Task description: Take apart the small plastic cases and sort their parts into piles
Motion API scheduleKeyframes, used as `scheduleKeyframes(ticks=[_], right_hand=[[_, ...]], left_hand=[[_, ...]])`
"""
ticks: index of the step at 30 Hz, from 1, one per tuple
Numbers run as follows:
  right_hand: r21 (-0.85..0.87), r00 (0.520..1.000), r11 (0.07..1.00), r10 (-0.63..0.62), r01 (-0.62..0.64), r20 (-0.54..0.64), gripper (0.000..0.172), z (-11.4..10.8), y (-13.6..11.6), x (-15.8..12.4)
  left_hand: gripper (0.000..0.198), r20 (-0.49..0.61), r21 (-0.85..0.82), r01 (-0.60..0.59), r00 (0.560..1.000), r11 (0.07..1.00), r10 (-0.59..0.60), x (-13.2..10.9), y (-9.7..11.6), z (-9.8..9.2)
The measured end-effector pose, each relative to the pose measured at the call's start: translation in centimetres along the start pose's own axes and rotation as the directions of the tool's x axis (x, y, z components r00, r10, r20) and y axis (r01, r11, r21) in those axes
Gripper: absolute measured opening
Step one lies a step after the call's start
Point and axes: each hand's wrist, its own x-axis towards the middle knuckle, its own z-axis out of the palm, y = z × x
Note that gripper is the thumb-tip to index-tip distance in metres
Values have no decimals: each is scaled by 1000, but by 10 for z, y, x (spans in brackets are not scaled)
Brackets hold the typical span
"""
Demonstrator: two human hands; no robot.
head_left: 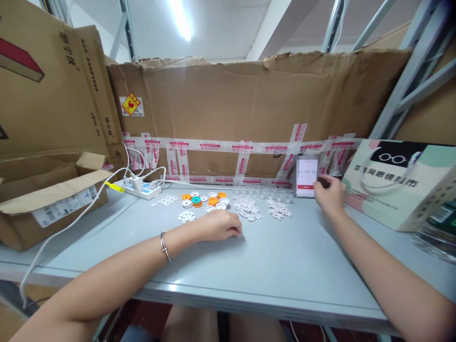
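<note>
My left hand (221,225) rests on the grey table with its fingers curled in. Whatever it may hold is hidden. Just behind it lie round orange, white and teal plastic pieces (196,201). Small white discs (186,217) are heaped to its left, with more white bits (166,200) beyond. To its right are two piles of small white plastic parts, a larger pile (246,209) and a smaller pile (279,209). My right hand (330,194) grips the right edge of an upright phone (307,176), whose screen shows running digits and a red bar.
Clear round pieces (263,192) line the back, before a taped cardboard wall (228,109). An opened carton (53,199) and a power strip (142,189) with white cables stand left. At right are a printed box (399,185) and a clear plastic bottle (436,237).
</note>
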Motion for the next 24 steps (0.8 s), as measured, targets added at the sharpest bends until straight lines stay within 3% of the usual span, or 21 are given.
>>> scheduleKeyframes(ticks=[4, 8, 11, 14, 16, 19, 20, 21, 23, 24], right_hand=[[-156, 973, 961, 221, -228, -59, 55, -1, 34, 4], [-266, 960, 927, 280, -266, 16, 58, 6, 47, -3], [-335, 943, 897, 328, -289, 63, 60, 11, 51, 0], [-377, 926, 877, 362, -297, 112, 63, 15, 53, 4], [-395, 923, 872, 365, -291, 126, 63, 18, 54, 5], [-408, 922, 862, 373, -301, 106, 61, 19, 55, 6], [-410, 922, 858, 375, -308, 94, 60, 19, 54, 6], [-411, 923, 856, 376, -313, 81, 59, 18, 54, 6], [-410, 927, 855, 371, -316, 58, 55, 16, 51, 6], [-408, 930, 857, 364, -314, 49, 53, 14, 50, 6]], left_hand=[[12, -19, -4, -46, 999, 999, 46, -1, 2, 1], [12, -39, 2, -87, 995, 996, 87, -1, 4, 3], [12, -28, -41, -74, 997, 996, 73, -1, 3, -6], [11, -30, -107, 44, 998, 993, -48, -6, -6, -31], [11, -44, -136, 199, 977, 970, -207, -17, -22, -54], [12, 55, -74, 421, 907, 904, -417, -45, -56, -86], [14, 120, -44, 495, 865, 868, -488, -55, -69, -93], [15, 182, -3, 572, 807, 820, -562, -65, -82, -97], [17, 280, 135, 727, 624, 673, -730, -82, -102, -101], [16, 295, 177, 759, 566, 626, -770, -87, -109, -100]])
